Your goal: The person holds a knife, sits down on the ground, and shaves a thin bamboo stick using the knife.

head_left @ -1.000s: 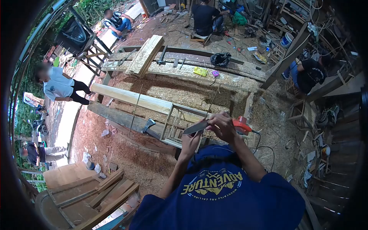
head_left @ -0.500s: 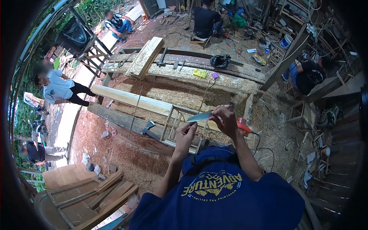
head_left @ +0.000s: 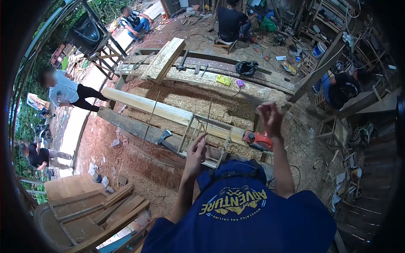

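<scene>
Shows a black plastic bag [head_left: 247, 68] on shavings-strewn planks [head_left: 270, 83], near a yellow packet [head_left: 224, 80] and pink object [head_left: 240, 83]; has a person [head_left: 230, 22] in black sitting on a low stool [head_left: 224, 44] beyond.

Strewn with wood shavings [head_left: 181, 99] over the floor [head_left: 145, 189], brightly lit along the pale path [head_left: 77, 126] at left, cluttered around shelves [head_left: 327, 22] at upper right.

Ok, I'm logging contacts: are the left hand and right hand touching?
Apart; the head view shows a wide gap between left hand and right hand.
</scene>
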A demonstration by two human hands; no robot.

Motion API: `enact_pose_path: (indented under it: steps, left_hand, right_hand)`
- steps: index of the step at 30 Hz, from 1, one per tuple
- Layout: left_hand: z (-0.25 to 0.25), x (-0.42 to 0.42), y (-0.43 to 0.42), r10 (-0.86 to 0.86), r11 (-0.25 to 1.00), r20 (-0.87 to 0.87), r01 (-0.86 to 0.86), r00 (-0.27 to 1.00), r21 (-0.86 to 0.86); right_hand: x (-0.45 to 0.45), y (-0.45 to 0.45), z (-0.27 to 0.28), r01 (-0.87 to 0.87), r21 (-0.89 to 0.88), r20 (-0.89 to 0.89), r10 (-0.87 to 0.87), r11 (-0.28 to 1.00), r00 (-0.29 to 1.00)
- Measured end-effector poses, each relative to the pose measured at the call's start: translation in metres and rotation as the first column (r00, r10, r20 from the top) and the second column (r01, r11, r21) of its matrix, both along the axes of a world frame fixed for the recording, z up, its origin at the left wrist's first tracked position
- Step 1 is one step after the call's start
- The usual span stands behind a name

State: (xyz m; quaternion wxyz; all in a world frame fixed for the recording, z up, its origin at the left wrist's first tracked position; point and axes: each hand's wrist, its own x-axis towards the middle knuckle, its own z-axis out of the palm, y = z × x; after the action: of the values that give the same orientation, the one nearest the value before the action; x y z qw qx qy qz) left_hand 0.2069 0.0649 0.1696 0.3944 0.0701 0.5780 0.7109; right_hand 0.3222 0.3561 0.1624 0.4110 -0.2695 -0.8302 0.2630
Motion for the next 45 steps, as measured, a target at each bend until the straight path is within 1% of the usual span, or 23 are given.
enact_pose_path:
  steps: [1,2,3,5,6,7,9,12,15,18,21,22,25,28,31,33,37,40,43,45]
  left_hand:
    - [0.002,-0.003,0.008,-0.005,0.999,-0.002,0.005,1.000,0.040]
    - [0.000,-0.005,0.014,-0.005,0.997,-0.046,0.008,0.999,0.071]
    - [-0.002,-0.006,0.022,0.034,0.997,-0.070,-0.029,0.997,0.074]
    - [-0.003,-0.007,0.036,0.105,0.993,-0.113,-0.097,0.988,0.073]
    - [-0.004,-0.009,0.038,0.100,0.992,-0.096,-0.092,0.990,0.089]
    - [-0.002,-0.010,0.040,0.109,0.991,-0.087,-0.101,0.990,0.092]
    - [0.001,-0.010,0.044,0.128,0.987,-0.066,-0.121,0.990,0.102]
    - [-0.006,-0.012,0.043,0.101,0.987,-0.084,-0.089,0.991,0.133]
    - [-0.007,-0.013,0.043,0.089,0.988,-0.075,-0.078,0.993,0.134]
    - [-0.005,-0.009,0.044,0.116,0.988,-0.051,-0.110,0.992,0.105]
    - [-0.008,-0.007,0.045,0.106,0.987,-0.051,-0.098,0.993,0.127]
    - [-0.008,-0.006,0.045,0.098,0.986,-0.053,-0.090,0.994,0.137]
    - [-0.005,-0.004,0.046,0.072,0.984,-0.047,-0.064,0.996,0.164]
    - [-0.006,-0.004,0.046,0.049,0.985,-0.026,-0.044,0.998,0.167]
    - [-0.006,-0.003,0.047,0.040,0.988,-0.048,-0.032,0.998,0.152]
    - [-0.005,-0.001,0.046,0.035,0.988,-0.091,-0.021,0.995,0.154]
    - [-0.004,0.000,0.041,0.019,0.996,-0.092,-0.011,0.996,0.085]
    - [0.004,0.005,0.038,-0.006,0.999,-0.094,0.009,0.996,0.037]
    - [0.002,0.009,0.034,-0.014,0.998,-0.103,0.019,0.995,0.056]
    - [-0.007,0.007,0.026,-0.051,0.994,-0.105,0.061,0.993,0.091]
  right_hand:
    - [-0.005,-0.014,-0.004,-0.050,-0.085,-0.013,0.049,0.995,0.999]
    - [-0.010,-0.023,-0.010,-0.078,-0.127,-0.001,0.079,0.989,0.997]
    - [-0.014,-0.033,-0.017,-0.105,-0.175,0.012,0.109,0.979,0.994]
    - [-0.022,-0.052,-0.030,-0.217,-0.272,-0.155,0.180,0.937,0.971]
    - [-0.021,-0.061,-0.018,-0.253,-0.265,-0.141,0.223,0.930,0.965]
    - [-0.022,-0.068,-0.024,-0.305,-0.363,-0.179,0.255,0.880,0.950]
    - [-0.021,-0.073,-0.022,-0.353,-0.404,-0.164,0.313,0.844,0.936]
    - [-0.013,-0.065,-0.013,-0.304,-0.504,0.107,0.408,0.808,0.906]
    - [-0.010,-0.064,-0.019,-0.328,-0.427,0.142,0.420,0.843,0.896]
    - [-0.011,-0.075,-0.014,-0.381,-0.419,0.069,0.447,0.824,0.892]
    - [-0.014,-0.083,-0.004,-0.429,-0.393,0.104,0.503,0.813,0.858]
    - [-0.017,-0.083,-0.006,-0.459,-0.403,0.099,0.536,0.792,0.838]
    - [-0.023,-0.087,-0.008,-0.510,-0.363,0.081,0.572,0.780,0.816]
    - [-0.030,-0.089,0.002,-0.534,-0.393,0.057,0.599,0.749,0.799]
    - [-0.034,-0.093,0.011,-0.558,-0.338,0.043,0.605,0.758,0.795]
    - [-0.037,-0.094,0.010,-0.581,-0.400,0.009,0.637,0.709,0.771]
    - [-0.038,-0.091,-0.005,-0.600,-0.525,-0.090,0.662,0.604,0.744]
    - [-0.037,-0.090,-0.012,-0.642,-0.377,-0.146,0.642,0.667,0.753]
    - [-0.032,-0.083,-0.002,-0.626,-0.234,-0.035,0.637,0.744,0.770]
    - [-0.029,-0.073,-0.012,-0.571,-0.250,-0.076,0.572,0.782,0.817]
